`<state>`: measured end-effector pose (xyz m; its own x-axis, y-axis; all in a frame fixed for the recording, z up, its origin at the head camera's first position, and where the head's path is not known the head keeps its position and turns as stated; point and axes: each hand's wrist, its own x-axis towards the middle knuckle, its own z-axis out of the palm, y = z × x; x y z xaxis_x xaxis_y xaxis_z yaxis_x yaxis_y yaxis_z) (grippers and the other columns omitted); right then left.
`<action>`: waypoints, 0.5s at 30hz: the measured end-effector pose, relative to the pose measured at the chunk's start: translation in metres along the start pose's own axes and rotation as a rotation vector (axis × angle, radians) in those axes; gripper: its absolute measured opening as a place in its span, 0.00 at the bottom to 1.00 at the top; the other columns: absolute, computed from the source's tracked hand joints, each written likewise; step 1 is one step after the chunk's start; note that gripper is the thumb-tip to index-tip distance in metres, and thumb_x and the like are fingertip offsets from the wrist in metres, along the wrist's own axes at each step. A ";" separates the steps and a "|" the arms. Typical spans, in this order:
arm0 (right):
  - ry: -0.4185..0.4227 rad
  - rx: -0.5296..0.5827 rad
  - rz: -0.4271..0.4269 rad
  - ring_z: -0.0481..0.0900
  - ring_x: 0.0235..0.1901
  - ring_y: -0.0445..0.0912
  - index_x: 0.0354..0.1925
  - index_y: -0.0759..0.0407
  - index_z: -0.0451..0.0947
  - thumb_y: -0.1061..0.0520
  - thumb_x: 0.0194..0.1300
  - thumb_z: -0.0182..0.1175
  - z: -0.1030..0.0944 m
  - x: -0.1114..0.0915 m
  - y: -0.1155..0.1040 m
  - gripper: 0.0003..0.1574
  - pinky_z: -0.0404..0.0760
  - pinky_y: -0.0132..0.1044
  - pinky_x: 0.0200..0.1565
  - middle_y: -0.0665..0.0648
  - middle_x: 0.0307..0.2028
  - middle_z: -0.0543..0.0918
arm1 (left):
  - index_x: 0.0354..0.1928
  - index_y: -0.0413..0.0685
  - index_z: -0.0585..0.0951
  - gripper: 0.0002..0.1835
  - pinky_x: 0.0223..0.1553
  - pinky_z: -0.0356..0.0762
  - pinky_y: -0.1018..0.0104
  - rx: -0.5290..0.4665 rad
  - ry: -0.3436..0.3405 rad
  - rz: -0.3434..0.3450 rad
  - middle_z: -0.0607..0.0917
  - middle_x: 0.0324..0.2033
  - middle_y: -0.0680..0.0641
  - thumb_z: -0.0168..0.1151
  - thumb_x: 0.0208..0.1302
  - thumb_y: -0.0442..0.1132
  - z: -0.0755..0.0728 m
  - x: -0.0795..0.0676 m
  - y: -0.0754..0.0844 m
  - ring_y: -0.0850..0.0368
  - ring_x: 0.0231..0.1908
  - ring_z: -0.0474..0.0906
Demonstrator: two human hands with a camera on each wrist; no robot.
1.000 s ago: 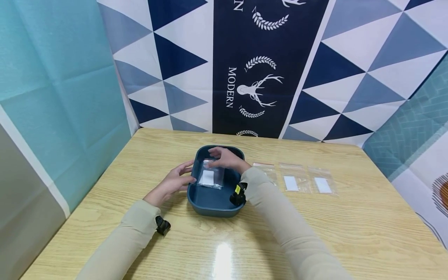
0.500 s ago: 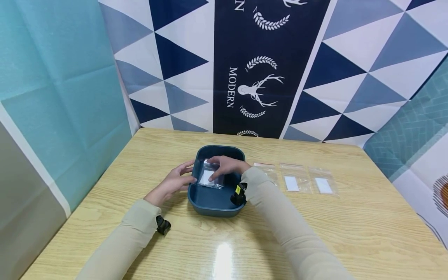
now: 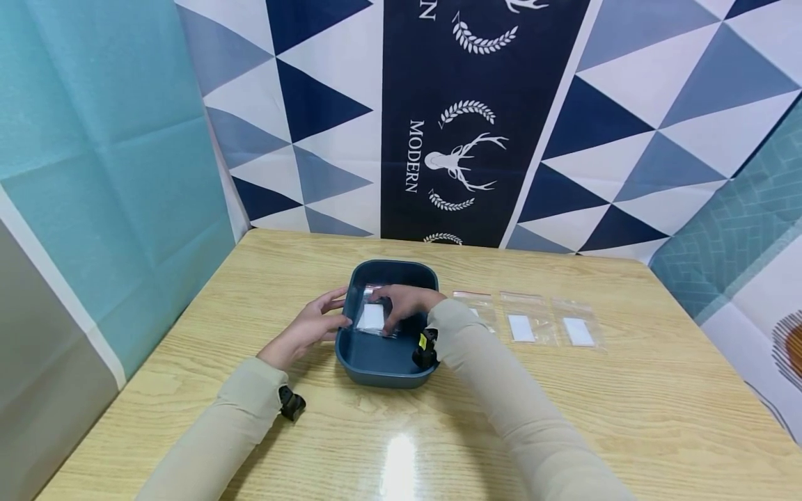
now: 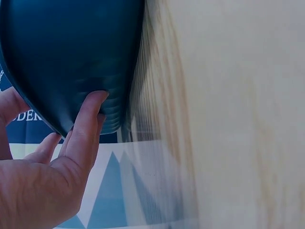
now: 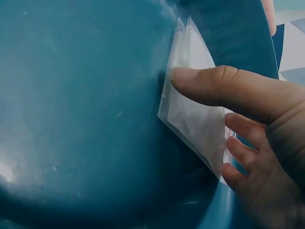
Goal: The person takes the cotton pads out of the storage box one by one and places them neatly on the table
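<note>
Taking the bin as the clock's centre, with 12 facing away from the wearer, a teal cloth (image 3: 106,153) hangs beyond the left edge of the tabletop (image 3: 501,417), and a wide band of wood lies between that edge and the left hand (image 3: 307,325). That hand sits at 9 o'clock, fingers spread and fairly straight, touching the outer wall of the dark blue bin (image 3: 383,356) without curling round it. Inside, toward 10 o'clock, a bag stack (image 3: 371,318) of clear plastic with a white insert lies near the left wall; bare floor shows from it round to 6 o'clock, leaving room on the near side. The right hand (image 3: 407,300) reaches in over the 3 o'clock rim, thumb on one side of the stack and fingers at the opposite edge; it seems to pinch it, though the fingertips are partly hidden. Past the right sleeve (image 3: 501,403), three loose clear bags (image 3: 529,323) lie in a row at 3 o'clock, the nearest partly covered, with wood continuing beyond them to the right edge.
</note>
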<state>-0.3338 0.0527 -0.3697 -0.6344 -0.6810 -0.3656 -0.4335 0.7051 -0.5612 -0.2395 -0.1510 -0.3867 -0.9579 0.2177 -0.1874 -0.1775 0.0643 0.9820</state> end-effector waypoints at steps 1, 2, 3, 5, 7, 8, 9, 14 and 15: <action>0.003 -0.009 0.001 0.65 0.55 0.48 0.63 0.57 0.67 0.58 0.48 0.73 0.000 0.000 0.000 0.44 0.66 0.40 0.58 0.57 0.63 0.64 | 0.71 0.52 0.57 0.35 0.46 0.77 0.55 0.001 0.001 0.000 0.61 0.65 0.37 0.54 0.63 0.27 0.000 0.000 0.000 0.41 0.53 0.73; 0.005 -0.013 0.003 0.66 0.54 0.48 0.62 0.56 0.68 0.58 0.48 0.73 -0.001 0.000 0.000 0.43 0.66 0.40 0.57 0.57 0.63 0.65 | 0.71 0.53 0.57 0.35 0.46 0.78 0.55 0.000 0.001 -0.002 0.61 0.65 0.38 0.54 0.63 0.27 0.000 0.000 0.000 0.41 0.53 0.73; 0.009 -0.020 0.001 0.66 0.54 0.47 0.62 0.56 0.69 0.58 0.48 0.73 -0.001 0.001 0.000 0.42 0.67 0.40 0.57 0.57 0.62 0.66 | 0.71 0.53 0.57 0.35 0.46 0.78 0.55 0.000 0.002 -0.003 0.61 0.65 0.38 0.54 0.63 0.27 0.000 0.000 0.000 0.41 0.53 0.73; 0.023 -0.023 0.001 0.67 0.52 0.47 0.60 0.56 0.70 0.57 0.48 0.73 -0.002 0.000 0.000 0.40 0.68 0.39 0.56 0.57 0.60 0.68 | 0.71 0.53 0.57 0.35 0.46 0.78 0.55 0.000 0.002 -0.004 0.61 0.65 0.38 0.54 0.63 0.27 0.000 0.000 0.000 0.41 0.53 0.73; 0.038 -0.025 -0.003 0.68 0.50 0.46 0.59 0.57 0.71 0.58 0.48 0.72 -0.003 0.000 0.000 0.39 0.68 0.39 0.55 0.56 0.57 0.71 | 0.71 0.53 0.57 0.35 0.46 0.77 0.55 0.000 0.004 -0.004 0.61 0.65 0.38 0.54 0.63 0.27 0.000 0.000 0.000 0.41 0.53 0.73; 0.047 -0.020 -0.006 0.69 0.50 0.46 0.59 0.57 0.71 0.58 0.48 0.72 -0.004 -0.001 0.000 0.38 0.69 0.39 0.55 0.56 0.56 0.72 | 0.71 0.53 0.57 0.35 0.46 0.77 0.55 0.000 0.004 -0.004 0.61 0.65 0.38 0.54 0.63 0.27 0.000 0.001 0.000 0.41 0.53 0.73; 0.055 -0.012 -0.008 0.69 0.49 0.46 0.58 0.57 0.71 0.58 0.49 0.72 -0.005 -0.001 0.000 0.38 0.69 0.39 0.55 0.56 0.55 0.72 | 0.71 0.53 0.57 0.35 0.46 0.77 0.55 0.002 0.005 -0.003 0.61 0.65 0.38 0.54 0.63 0.27 0.000 0.001 0.000 0.41 0.53 0.73; 0.090 0.053 -0.018 0.69 0.52 0.48 0.59 0.58 0.71 0.61 0.50 0.71 -0.008 -0.003 0.000 0.36 0.69 0.40 0.56 0.57 0.54 0.73 | 0.71 0.53 0.57 0.35 0.47 0.77 0.54 0.006 0.007 -0.004 0.61 0.65 0.37 0.54 0.63 0.27 0.000 0.002 -0.001 0.41 0.53 0.73; 0.098 0.065 -0.020 0.69 0.54 0.48 0.59 0.59 0.70 0.61 0.50 0.71 -0.009 -0.003 0.000 0.37 0.68 0.41 0.57 0.57 0.55 0.73 | 0.71 0.53 0.57 0.35 0.47 0.77 0.54 0.006 0.007 -0.005 0.61 0.65 0.37 0.54 0.63 0.27 0.000 0.001 0.000 0.41 0.53 0.73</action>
<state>-0.3378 0.0570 -0.3620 -0.6869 -0.6700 -0.2815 -0.4059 0.6751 -0.6161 -0.2409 -0.1512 -0.3874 -0.9587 0.2102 -0.1917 -0.1806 0.0712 0.9810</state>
